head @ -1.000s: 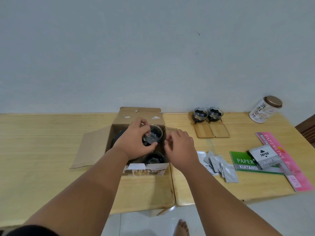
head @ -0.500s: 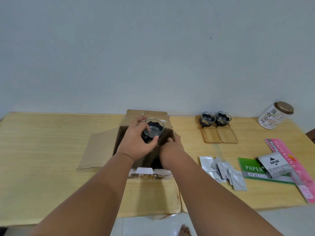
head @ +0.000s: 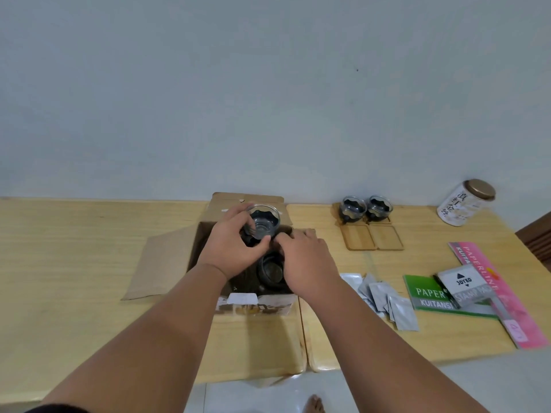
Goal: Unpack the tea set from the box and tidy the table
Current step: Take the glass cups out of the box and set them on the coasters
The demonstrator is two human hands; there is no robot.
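An open cardboard box [head: 167,257] stands in the middle of the wooden table. My left hand [head: 232,248] grips a glass tea cup [head: 264,222] with a dark holder, held just above the box's far side. My right hand [head: 301,260] rests on the box's right wall, fingers curled by the cup's base; whether it grips anything is hidden. Another dark cup [head: 269,271] sits inside the box below. Two cups [head: 353,208] [head: 378,207] stand on wooden coasters at the back right, with two bare coasters [head: 357,236] [head: 386,236] in front of them.
Several silver sachets [head: 384,296] lie right of the box. Beyond them lie a green receipt book [head: 429,293], a grey stamp pad box [head: 460,283] and a pink paper pack [head: 501,293]. A white jar with a brown lid [head: 462,204] stands at the back right. A bare foot [head: 313,405] shows on the floor.
My left hand has lifted the cup up out of the box. My right hand moved in beside the cup's base at the box's right wall.
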